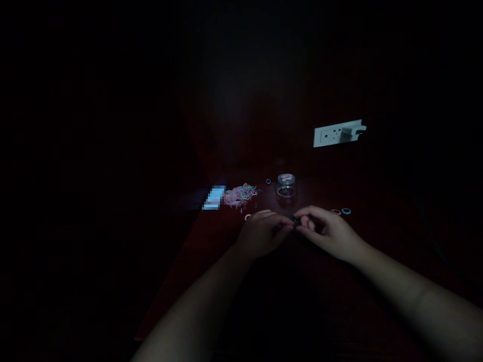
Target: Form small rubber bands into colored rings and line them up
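My left hand and my right hand meet at the fingertips over the dark red table. Both are closed in a pinch on a small dark thing between them; the dim light hides its exact kind. Just behind the hands stands a clear round jar with its lid on. To the left lies a loose pile of thin, colourful elastic hair bands. A blue ring-shaped band and an orange one lie beyond my right hand. A pale pink band is partly covered by my left hand.
A lit phone-like screen, blurred out, lies at the table's left edge beside the pile. One small ring sits left of the jar. A white wall socket with a plug in it is at the back right. Surroundings are very dark.
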Available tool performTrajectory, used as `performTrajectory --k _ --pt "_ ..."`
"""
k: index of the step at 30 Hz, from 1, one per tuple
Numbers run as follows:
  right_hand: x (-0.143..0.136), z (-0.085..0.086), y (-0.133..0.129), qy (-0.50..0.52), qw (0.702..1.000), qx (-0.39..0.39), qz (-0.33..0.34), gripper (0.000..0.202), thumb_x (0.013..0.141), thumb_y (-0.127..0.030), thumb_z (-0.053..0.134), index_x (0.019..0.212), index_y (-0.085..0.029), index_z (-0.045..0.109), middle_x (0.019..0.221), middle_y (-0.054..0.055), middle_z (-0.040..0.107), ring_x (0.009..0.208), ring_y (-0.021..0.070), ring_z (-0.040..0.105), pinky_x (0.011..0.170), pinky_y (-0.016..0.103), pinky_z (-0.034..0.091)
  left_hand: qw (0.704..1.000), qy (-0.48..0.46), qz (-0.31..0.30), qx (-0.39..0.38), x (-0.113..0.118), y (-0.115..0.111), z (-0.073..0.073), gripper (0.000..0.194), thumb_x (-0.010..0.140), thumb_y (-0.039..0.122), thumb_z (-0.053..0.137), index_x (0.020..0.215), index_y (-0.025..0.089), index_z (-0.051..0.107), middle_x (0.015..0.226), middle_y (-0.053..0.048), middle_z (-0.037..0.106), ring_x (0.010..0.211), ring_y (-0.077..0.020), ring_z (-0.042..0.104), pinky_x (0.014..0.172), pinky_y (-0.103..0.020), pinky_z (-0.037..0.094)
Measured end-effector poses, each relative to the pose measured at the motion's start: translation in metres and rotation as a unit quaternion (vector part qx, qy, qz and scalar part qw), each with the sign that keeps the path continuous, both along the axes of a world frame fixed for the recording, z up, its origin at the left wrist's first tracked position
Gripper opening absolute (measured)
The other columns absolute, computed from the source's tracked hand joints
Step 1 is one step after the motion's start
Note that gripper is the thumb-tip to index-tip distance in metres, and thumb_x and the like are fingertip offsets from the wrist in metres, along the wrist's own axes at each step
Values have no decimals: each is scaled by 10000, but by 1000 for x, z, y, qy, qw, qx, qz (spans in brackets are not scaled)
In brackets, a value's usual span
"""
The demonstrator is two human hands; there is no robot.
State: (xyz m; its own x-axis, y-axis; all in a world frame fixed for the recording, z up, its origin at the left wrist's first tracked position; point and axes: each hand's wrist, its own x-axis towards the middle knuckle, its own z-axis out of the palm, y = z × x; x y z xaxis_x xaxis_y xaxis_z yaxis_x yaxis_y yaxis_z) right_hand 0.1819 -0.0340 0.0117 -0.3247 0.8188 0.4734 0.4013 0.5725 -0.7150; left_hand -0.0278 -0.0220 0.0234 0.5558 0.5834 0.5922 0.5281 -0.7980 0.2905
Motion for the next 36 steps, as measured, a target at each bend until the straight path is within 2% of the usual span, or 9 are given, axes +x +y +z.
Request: performTrajectory --k 6,12,19,28,36 --pt "0 4 -1 -31 999 42 17 119 870 -274 597 899 -182 665 724 13 577 599 125 506 549 258 439 1000 2 -6 -5 1 -1 1 144 913 299 568 908 226 693 808 18 717 739 -138 609 771 -297 488" --pt "1 2 0 -26 999 31 19 109 855 -274 621 907 -184 650 718 5 569 577 119 488 521 248 422 1000 4 7 -6 0 -2 1 148 911 313 570 912 234 695 814 11 713 753 -144 614 773 -299 479" --pt "1 7 -1 -37 998 51 14 146 887 -280 580 818 -181 662 668 1 549 592 129 499 558 264 418 1000 2 -4 -4 1 -1 1 139 907 306 576 903 230 691 808 21 708 748 -137 611 767 -303 482" --pt "2 8 -3 -42 999 33 -3 190 908 -301 529 862 -176 665 717 31 610 647 158 552 596 287 446 1000 5 -5 -1 0 -1 1 148 908 308 575 910 222 696 797 19 711 731 -132 610 765 -299 488" --pt "2 4 -1 -10 999 29 -11 164 881 -318 575 872 -175 654 683 13 577 592 141 507 544 268 424 1000 8 -7 -2 0 -1 0 147 906 307 567 896 223 688 799 16 713 728 -136 607 756 -294 482"
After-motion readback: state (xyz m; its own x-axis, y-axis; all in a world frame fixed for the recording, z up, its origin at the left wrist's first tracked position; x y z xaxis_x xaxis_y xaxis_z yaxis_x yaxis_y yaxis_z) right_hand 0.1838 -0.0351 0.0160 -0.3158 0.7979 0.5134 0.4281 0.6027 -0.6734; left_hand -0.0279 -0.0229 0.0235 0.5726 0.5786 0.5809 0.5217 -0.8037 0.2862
